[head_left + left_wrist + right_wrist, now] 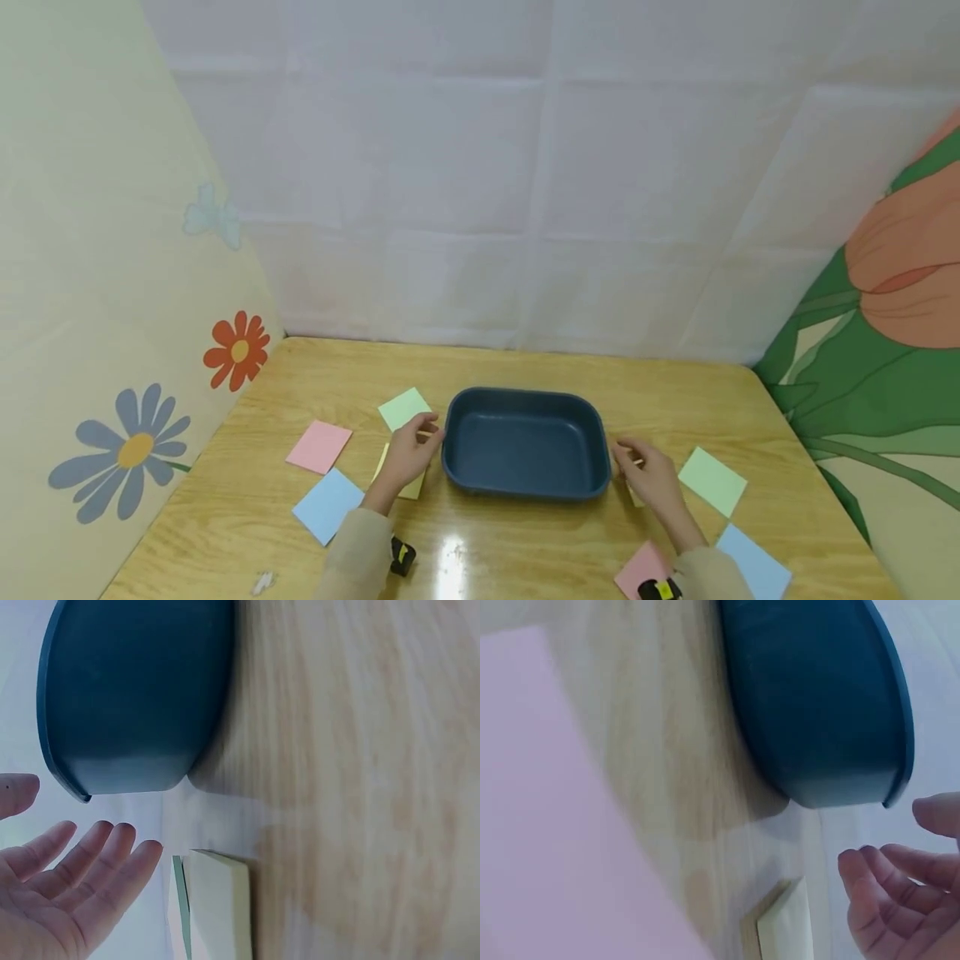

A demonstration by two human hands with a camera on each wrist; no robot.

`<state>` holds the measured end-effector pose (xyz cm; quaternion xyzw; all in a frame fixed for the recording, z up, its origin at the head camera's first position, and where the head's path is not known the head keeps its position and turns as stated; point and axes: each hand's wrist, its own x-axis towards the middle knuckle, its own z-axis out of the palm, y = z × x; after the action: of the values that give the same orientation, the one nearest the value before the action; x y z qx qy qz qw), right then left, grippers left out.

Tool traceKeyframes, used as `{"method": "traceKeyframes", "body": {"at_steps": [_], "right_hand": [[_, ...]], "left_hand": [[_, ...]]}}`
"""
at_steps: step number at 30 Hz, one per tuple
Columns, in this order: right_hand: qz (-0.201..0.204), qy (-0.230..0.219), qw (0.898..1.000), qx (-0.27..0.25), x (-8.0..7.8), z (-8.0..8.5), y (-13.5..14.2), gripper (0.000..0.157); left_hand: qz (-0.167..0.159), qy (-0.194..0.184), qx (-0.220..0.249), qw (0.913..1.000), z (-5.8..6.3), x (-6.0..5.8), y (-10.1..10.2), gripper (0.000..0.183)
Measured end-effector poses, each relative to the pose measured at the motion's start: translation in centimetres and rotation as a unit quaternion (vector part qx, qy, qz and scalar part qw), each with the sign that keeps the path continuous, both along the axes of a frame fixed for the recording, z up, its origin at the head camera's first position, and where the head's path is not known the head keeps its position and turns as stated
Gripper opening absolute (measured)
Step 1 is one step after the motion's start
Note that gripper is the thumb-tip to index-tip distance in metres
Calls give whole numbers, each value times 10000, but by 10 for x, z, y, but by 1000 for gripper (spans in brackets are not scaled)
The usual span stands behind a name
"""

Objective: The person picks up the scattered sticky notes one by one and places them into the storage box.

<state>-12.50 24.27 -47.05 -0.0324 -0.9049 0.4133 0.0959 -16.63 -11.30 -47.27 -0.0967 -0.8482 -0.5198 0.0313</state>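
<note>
A dark blue rectangular dish (525,454) with rounded corners stands on the wooden table between both hands. My left hand (408,454) hovers just outside its left end, fingers loosely bent and slightly spread. In the left wrist view, thumb and fingers sit apart near the dish's rim (45,742), holding nothing. On the opposite side, my right hand (651,479) is close to the right end, its fingers relaxed with a gap before the thumb. A yellow sticky-note pad (414,486) lies beneath the left hand; another yellow pad (787,922) lies below the right.
Left of the dish lie green (405,408), pink (318,446) and blue (327,506) sticky notes. To the right are green (712,481), blue (753,562) and pink (643,569) ones. A small white object (262,582) lies near the front left. A white cloth (480,208) hangs behind the table.
</note>
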Motion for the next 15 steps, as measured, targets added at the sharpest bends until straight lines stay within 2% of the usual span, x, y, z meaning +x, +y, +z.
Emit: {"method": "traceKeyframes", "body": {"at_steps": [6,11,15], "right_hand": [[14,473,9975,532,18,-1,9,25],[-74,459,9944,952,29,2,17,26],[-165,406,9929,1104,35,5,22,25]], "left_hand": [[-13,-24,33,10000,-6,1,-1,30],[-97,-157,272,9995,-9,0,2,35],[-138,-252,260,9993,-11,-3,4,41]]}}
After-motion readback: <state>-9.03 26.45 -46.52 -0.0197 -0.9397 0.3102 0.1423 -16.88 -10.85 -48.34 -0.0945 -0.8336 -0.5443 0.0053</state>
